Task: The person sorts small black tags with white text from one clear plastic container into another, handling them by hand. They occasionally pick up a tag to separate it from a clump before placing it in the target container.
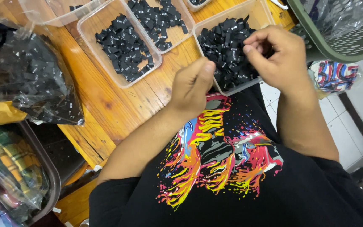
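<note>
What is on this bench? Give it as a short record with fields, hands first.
left hand: fingers curled at the near edge of the nearest tub, hold unclear
right hand: fingers pinched over that tub, what they pinch unclear
nearest tub: clear plastic, heaped with small black labels
other tubs: clear, also holding black labels
clear bag: on the left, full of black labels
surface: wooden table
upper right: green basket

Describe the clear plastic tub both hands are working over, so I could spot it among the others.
Start at the orange wooden table and go to its near edge. The clear rectangular plastic tub heaped with small black fabric labels sits there, right hand over it, left hand beside it. Unlike its neighbouring tubs, it overhangs the edge.
</note>
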